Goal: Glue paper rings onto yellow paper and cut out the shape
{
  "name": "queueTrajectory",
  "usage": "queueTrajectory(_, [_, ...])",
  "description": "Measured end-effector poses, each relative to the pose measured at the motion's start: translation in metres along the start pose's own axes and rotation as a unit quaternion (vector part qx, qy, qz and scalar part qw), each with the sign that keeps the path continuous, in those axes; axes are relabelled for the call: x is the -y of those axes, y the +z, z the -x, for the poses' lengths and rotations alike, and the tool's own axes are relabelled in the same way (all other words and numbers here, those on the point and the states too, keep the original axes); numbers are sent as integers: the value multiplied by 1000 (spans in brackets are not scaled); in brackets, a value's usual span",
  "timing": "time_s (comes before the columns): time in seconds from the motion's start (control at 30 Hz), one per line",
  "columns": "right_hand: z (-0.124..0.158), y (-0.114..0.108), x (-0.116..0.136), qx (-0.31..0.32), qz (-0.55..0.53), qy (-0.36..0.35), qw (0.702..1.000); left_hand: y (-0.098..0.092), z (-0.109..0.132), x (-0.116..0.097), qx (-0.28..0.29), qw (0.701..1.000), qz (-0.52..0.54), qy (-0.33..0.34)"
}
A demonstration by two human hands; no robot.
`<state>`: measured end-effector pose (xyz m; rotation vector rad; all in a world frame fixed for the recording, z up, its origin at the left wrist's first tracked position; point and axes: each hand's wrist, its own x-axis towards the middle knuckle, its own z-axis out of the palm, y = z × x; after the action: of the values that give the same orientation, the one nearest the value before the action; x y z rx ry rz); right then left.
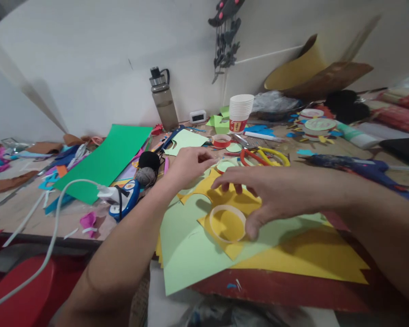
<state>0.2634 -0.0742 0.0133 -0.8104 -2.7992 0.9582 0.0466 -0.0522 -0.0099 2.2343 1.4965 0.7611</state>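
Observation:
My right hand (271, 193) reaches in from the right, fingers stretched flat over a piece of yellow paper (240, 202). Its thumb tip rests against a white paper ring (226, 222) that lies on that paper. Beneath are a light green sheet (187, 254) and a bigger yellow sheet (303, 256). My left hand (188, 165) is farther forward, its fingers curled into a pinch just left of a small ring with a green disc (225, 164). I cannot make out what, if anything, the pinch holds.
Behind the hands lie red and yellow scissors (264, 156), a red tape roll (221, 141), stacked paper cups (240, 111) and a water bottle (163, 97). A dark green sheet (105, 161) and a corded blue-white tool (124, 200) sit left; a blue glue gun (361, 165) sits right.

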Motion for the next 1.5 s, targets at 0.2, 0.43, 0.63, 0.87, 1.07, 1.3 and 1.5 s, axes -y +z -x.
queueTrajectory(0.2, [4, -19, -6, -131, 39, 25, 990, -4, 0, -4, -22, 1000, -12, -12])
queueTrajectory(0.43, [0, -15, -6, -140, 39, 9, 989, -9, -1, -2, -63, 997, -36, -35])
queueTrajectory(0.63, [5, -5, 8, 35, 20, 13, 999, -5, 0, 0, -62, 997, -21, -28])
queueTrajectory(0.87, [2, -3, 10, 36, 15, 30, 999, -27, -1, 2, -123, 992, 3, -40])
queueTrajectory(1.07, [-5, -13, -12, -137, 25, 32, 990, -69, 6, 16, -125, 984, -47, -116])
queueTrajectory(1.3, [-8, -16, -17, -204, 14, 68, 977, -86, 17, 16, 272, 934, -187, -135])
queueTrajectory(1.5, [-5, -20, -16, -205, 9, 80, 975, -74, 15, 24, 287, 937, -188, -63])
